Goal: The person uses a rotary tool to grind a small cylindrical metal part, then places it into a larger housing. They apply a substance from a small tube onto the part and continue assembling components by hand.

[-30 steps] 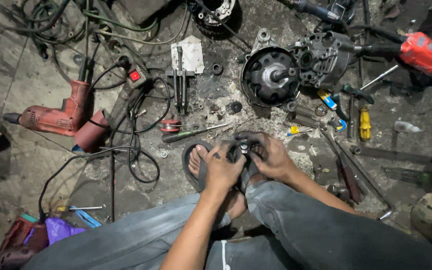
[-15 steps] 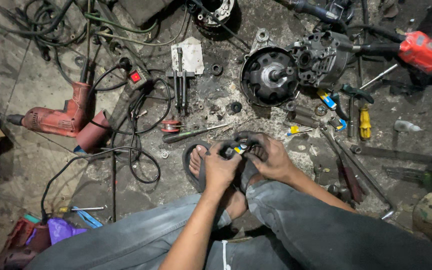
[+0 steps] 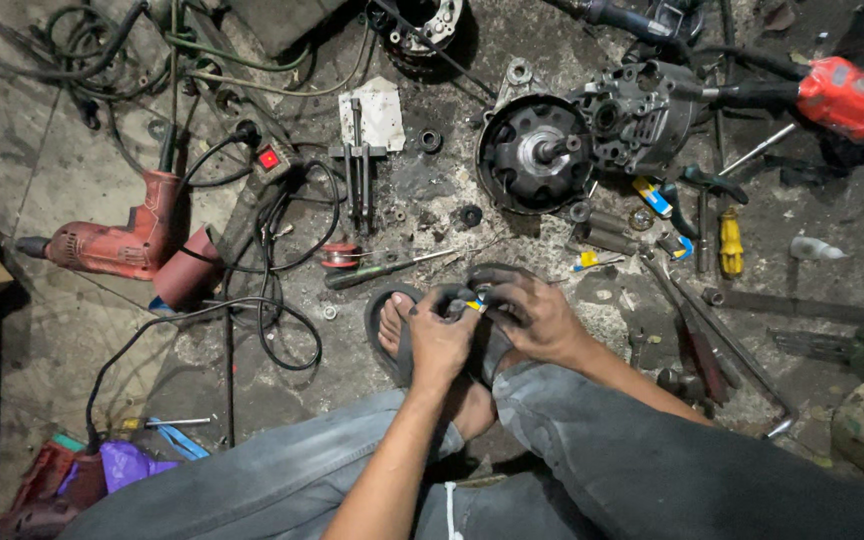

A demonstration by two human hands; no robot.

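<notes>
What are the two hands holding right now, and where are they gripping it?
Both hands, the left hand and right hand, pinch a small part with a yellow and blue patch between their fingertips. What it is, and which part they grip, cannot be told.

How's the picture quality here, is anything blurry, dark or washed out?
Head view: mostly sharp and evenly lit; the left hand and right hand are clear, but the small part between them is too small to make out; corners fall dark; wide-angle bending at the edges; no strong glare.

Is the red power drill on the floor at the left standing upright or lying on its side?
Lying on its side: the red power drill rests flat on the concrete floor, chuck pointing left.
</notes>
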